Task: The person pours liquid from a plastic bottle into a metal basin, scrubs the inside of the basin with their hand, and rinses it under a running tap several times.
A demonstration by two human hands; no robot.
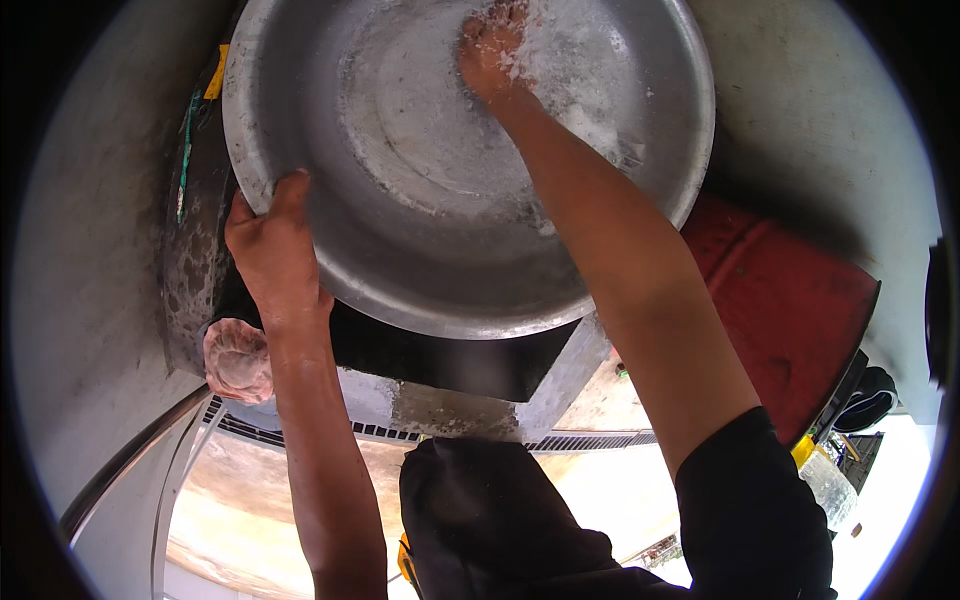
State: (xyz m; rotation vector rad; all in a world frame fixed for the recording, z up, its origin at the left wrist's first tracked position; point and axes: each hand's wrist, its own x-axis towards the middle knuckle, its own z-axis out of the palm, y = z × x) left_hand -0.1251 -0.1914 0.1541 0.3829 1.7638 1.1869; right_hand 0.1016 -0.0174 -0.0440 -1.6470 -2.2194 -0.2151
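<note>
A large round metal basin fills the upper middle of the head view. My left hand grips its rim at the lower left, with the thumb over the inside edge. My right hand is inside the basin near the top, blurred, amid wet white granules or flakes that I cannot identify. Whether its fingers are closed on any of it cannot be told. More of the white stuff clings to the basin's floor around a greyish patch.
A red container or panel stands right of the basin. At the lower left are a round pinkish object and a metal rail. A green cord lies on the dark ledge. Walls rise on both sides, and a floor grating runs below.
</note>
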